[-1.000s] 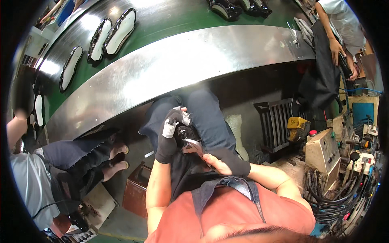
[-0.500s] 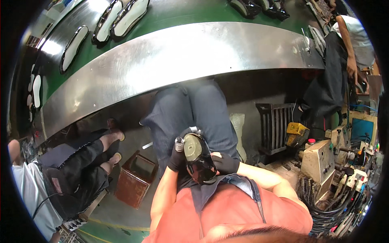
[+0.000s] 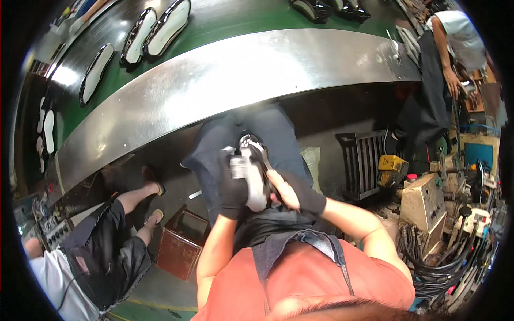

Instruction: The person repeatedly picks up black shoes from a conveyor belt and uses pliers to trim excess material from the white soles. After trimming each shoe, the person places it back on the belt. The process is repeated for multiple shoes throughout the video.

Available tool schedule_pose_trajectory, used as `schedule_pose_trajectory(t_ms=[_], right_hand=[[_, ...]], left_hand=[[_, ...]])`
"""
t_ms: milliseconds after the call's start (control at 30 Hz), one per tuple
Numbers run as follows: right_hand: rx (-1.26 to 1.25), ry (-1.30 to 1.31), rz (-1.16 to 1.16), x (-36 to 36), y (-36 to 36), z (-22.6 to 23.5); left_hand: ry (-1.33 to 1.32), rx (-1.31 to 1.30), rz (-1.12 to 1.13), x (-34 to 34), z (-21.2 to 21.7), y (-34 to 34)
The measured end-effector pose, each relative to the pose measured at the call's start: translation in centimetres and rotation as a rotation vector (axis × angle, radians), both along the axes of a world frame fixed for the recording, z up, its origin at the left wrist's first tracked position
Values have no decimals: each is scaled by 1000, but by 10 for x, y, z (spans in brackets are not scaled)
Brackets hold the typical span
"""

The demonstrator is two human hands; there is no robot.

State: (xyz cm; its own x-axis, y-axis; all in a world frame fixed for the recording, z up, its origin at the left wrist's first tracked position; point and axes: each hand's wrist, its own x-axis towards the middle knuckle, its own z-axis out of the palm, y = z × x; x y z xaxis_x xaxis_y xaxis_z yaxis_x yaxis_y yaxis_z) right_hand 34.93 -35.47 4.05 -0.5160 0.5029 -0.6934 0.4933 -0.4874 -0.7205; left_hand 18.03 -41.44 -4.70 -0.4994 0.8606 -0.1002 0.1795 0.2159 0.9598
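Over my lap, a glossy black shoe [image 3: 258,190] lies between my hands with its long pale underside turned up and its far end pointing toward the bench. My left hand [image 3: 234,184], in a black glove with silvery wrapping at the fingers, is closed along the shoe's left side; motion blurs its fingertips. Against the right side presses my right hand [image 3: 300,193], also in a black glove, its bare thumb side showing and its fingers partly hidden behind the shoe.
Ahead runs a steel bench edge [image 3: 230,67] beside a green belt [image 3: 225,27] carrying several black shoes with pale soles. A brown stool [image 3: 179,251] and a seated person [image 3: 107,241] are at left. Machinery [image 3: 425,203] with hoses stands at right, near another person [image 3: 455,43].
The shoe has turned over lengthwise, from its olive-grey end and glossy black part to its pale underside. Both hands have shifted their grip, and the person at left has moved.
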Motion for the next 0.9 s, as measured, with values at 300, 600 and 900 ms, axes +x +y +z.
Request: schedule_pose_trajectory(t_ms=[300,600,900], right_hand=[[99,128,174,16,50,-15],[913,-390,962,8,66,26],[344,-239,830,29,89,-11]], left_hand=[[-209,79,40,24,-2,-8],[52,51,35,50,-28,-31],[-1004,-407,-113,10,25,17]])
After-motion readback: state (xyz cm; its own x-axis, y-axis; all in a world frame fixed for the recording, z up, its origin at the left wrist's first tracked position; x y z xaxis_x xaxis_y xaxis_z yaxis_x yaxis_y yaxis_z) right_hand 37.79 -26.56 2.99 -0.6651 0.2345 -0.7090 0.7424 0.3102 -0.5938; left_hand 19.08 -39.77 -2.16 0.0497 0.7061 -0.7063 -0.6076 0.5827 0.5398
